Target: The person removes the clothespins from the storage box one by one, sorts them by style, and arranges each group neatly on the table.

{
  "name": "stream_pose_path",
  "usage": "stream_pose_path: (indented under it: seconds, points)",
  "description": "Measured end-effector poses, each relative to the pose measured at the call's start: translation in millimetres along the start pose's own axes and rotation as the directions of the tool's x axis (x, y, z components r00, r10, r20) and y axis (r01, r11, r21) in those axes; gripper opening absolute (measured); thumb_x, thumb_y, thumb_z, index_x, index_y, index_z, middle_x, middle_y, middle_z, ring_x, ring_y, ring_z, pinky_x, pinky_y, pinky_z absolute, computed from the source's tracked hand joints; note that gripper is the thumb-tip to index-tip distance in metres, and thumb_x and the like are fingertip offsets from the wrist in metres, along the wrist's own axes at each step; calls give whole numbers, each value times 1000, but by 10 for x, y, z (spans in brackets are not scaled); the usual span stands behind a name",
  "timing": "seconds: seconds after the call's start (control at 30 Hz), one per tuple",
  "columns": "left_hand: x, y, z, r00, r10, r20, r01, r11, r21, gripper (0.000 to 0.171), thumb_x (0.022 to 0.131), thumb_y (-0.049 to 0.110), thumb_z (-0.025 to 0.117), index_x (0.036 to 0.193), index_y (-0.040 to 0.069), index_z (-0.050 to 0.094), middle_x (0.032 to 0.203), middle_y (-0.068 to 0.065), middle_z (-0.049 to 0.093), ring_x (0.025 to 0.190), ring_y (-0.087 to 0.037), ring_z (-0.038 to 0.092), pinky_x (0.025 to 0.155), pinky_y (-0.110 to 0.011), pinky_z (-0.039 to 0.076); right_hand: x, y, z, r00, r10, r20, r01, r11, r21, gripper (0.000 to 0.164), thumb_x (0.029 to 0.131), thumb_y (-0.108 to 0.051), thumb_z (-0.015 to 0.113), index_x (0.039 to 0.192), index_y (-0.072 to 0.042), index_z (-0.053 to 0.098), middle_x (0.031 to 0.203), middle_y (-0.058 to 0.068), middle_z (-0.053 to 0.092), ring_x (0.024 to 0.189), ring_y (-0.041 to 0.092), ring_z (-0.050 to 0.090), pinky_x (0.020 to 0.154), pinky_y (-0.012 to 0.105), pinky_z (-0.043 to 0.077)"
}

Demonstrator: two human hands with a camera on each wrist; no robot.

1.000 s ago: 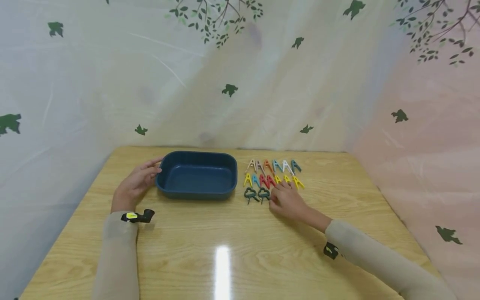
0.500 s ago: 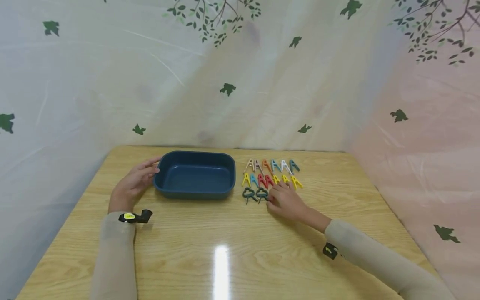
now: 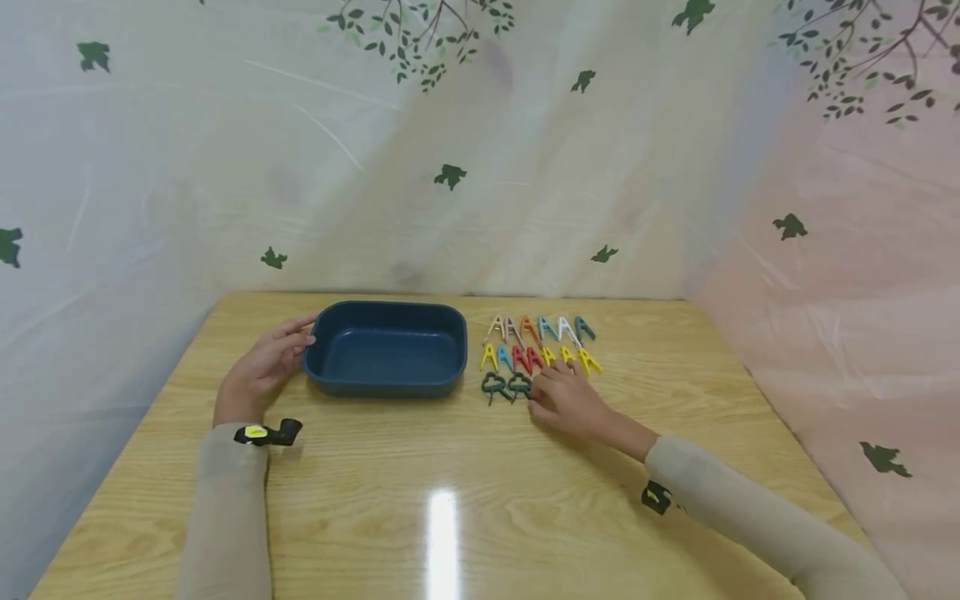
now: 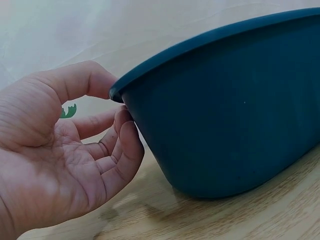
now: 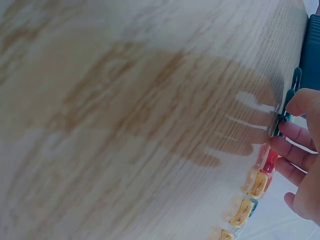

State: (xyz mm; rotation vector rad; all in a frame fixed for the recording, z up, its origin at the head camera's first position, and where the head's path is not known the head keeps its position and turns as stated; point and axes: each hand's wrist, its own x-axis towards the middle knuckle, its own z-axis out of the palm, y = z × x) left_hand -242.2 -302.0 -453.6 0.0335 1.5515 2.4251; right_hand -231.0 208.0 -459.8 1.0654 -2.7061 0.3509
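Observation:
A dark blue rectangular basin (image 3: 382, 389) stands on the table, left of centre. My left hand (image 3: 262, 367) holds its left end; in the left wrist view the thumb meets the rim and the curled fingers touch the outer wall just beneath. My right hand (image 3: 570, 400) rests low at the right end of the front row of clips. In the right wrist view its thumb and index finger pinch a dark green clip (image 5: 282, 118), largely hidden in the head view. Two similar dark green clips (image 3: 506, 386) with looped heads lie just left of that hand.
Behind the green clips, small clothespins lie in two rows. The nearer row has yellow clothespins (image 3: 588, 361), red ones (image 3: 519, 359) and a blue one (image 3: 504, 359). The farther row mixes colours, including a white clothespin (image 3: 567, 332). A printed cloth (image 3: 360, 208) surrounds the wooden table (image 3: 360, 500).
The head view has shifted slightly, so everything sits a little farther left in it. Both hands keep their places at the basin and the clips.

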Motion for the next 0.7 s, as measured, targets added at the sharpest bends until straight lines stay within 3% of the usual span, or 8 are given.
stream_pose_path:
  seconds: [0.33, 0.47, 0.57, 0.7]
  points:
    - [33, -30, -43, 997, 52, 52, -54, 998, 41, 37, 104, -4, 48, 124, 21, 67, 96, 7, 67, 84, -4, 62, 72, -17, 54, 51, 10, -19, 1000, -5, -2, 5, 1000, 1, 13, 88, -23, 76, 83, -15, 67, 85, -1, 67, 86, 18, 48, 86, 43, 35]
    - [48, -23, -45, 996, 65, 64, -69, 995, 68, 34, 105, -1, 50, 128, 20, 64, 94, 8, 66, 83, -3, 62, 72, -17, 54, 113, 17, -63, 1000, -12, -19, 12, 1000, 9, 12, 88, -21, 76, 84, -14, 67, 85, -1, 67, 83, 19, 46, 85, 45, 34]
    - [55, 14, -30, 999, 43, 26, -45, 997, 62, 34, 107, 2, 48, 136, 17, 56, 97, 8, 69, 87, -4, 64, 78, -17, 55, 181, 26, -91, 999, -11, -35, 12, 1000, 20, 12, 88, -20, 77, 86, -12, 68, 86, 0, 68, 85, 20, 48, 88, 48, 36]
    - [40, 141, 24, 996, 3, -89, 10, 989, 149, 46, 109, 18, 49, 154, 19, 37, 129, 9, 56, 115, -6, 55, 103, -22, 46, 298, 15, -121, 999, -3, -52, 5, 1000, 28, 12, 89, -20, 76, 84, -14, 67, 85, -2, 67, 87, 20, 50, 88, 47, 37]
